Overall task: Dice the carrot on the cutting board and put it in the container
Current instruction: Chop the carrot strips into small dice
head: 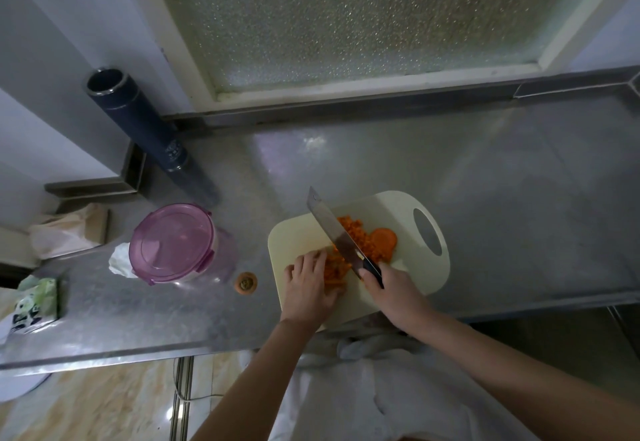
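Observation:
A cream cutting board (391, 208) lies on the steel counter. Orange carrot strips (334, 269) sit under the fingertips of my left hand (310, 286), which presses down on them with curled fingers. My right hand (391, 288) grips the dark handle of a cleaver (332, 229), its blade standing on the board between the strips and a heap of diced carrot (356, 233). A larger uncut carrot piece (384, 240) lies right of the heap. The container (176, 243), round with a closed purple lid, stands left of the board.
A carrot end (246, 282) lies on the counter between container and board. A tall dark flask (138, 122) stands at the back left. Crumpled paper (119, 260), a tissue pack (34, 302) and a bag (69, 229) sit at the far left. The counter's front edge runs just below the board.

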Demonstrator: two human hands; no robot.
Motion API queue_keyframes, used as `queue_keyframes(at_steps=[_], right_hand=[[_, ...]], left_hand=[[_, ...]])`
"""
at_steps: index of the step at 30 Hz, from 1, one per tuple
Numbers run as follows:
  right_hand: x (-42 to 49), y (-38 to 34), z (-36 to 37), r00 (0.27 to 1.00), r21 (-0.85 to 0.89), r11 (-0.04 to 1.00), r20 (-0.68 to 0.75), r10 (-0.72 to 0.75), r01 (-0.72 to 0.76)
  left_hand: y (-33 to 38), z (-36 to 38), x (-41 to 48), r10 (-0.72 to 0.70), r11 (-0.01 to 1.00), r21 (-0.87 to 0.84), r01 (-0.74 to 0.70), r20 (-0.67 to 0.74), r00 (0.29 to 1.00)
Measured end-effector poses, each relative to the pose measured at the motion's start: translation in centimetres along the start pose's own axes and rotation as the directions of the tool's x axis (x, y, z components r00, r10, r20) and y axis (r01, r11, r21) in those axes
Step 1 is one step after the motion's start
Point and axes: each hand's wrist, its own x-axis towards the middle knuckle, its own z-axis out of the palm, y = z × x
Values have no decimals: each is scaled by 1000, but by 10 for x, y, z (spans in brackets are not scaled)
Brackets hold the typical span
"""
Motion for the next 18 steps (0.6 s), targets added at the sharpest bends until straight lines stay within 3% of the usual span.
queue_keyframes(at_steps=[10,18], right_hand=[[-8,1,4,1000,-17,1000,-12,-17,17],[-4,4,17,999,-230,973,-17,-40,35]], left_hand=[[7,5,6,-24,999,25,27,-102,995],[11,3,5,-49,999,-13,48,-120,992]])
